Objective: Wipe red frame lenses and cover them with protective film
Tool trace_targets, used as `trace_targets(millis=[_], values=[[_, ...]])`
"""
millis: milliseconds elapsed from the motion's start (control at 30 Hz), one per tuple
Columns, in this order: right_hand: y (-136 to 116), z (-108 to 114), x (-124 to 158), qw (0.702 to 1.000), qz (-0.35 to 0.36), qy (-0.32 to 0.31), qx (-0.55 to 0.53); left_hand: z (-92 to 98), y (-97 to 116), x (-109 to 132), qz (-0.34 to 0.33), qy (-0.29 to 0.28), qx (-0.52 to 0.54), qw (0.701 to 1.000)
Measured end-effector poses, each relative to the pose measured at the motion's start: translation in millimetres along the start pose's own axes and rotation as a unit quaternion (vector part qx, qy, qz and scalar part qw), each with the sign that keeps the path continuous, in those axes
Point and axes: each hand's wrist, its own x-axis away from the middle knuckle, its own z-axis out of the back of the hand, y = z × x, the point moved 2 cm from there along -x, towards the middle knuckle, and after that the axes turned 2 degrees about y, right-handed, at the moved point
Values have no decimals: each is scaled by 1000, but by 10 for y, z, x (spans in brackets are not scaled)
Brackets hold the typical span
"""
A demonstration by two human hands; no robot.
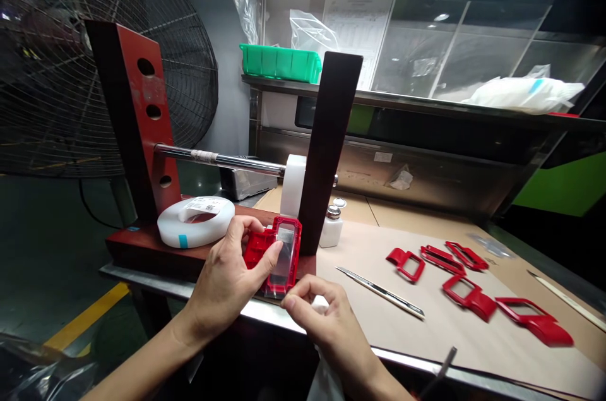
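Note:
My left hand (237, 271) grips a red plastic frame (294, 249) by its left side, thumb across the front. A clear film strip (283, 265) lies over the frame's window and reaches past its bottom edge. My right hand (324, 312) is closed in a pinch at the frame's lower right corner; what sits between its fingertips is too small to make out. Just behind the frame, a white tape roll (294, 185) hangs on a metal rod (237, 163) between two uprights. A second white roll (196, 233) lies flat on the stand's base, left of my hands.
Several red frames (466, 293) lie on the right of the brown-covered table (374, 331). A utility knife (381, 292) and a white pump bottle (332, 227) are nearer. A dark upright (331, 148) rises behind my hands; a large fan (189, 72) stands at left.

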Motion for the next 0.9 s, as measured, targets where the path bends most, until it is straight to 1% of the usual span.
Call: trace_targets(millis=[133,300,533,667,733,867,900], values=[[-11,-10,20,1000,-4,-2,12,-6,-9,-1,3,-5,20,1000],[-43,-29,49,1000,-9,2,21,-15,-6,-10,-10,6,25,1000],[-47,-31,38,1000,1,-1,28,-20,14,-30,4,6,29,1000],[-17,-25,60,999,13,-13,31,-16,19,-47,13,8,36,999],[-27,-12,86,999,28,-12,29,-16,13,-54,14,16,33,999],[-142,29,131,995,84,34,52,-30,-5,-48,11,29,19,999],[-178,30,133,993,95,35,61,-36,-9,-44,9,29,16,999]])
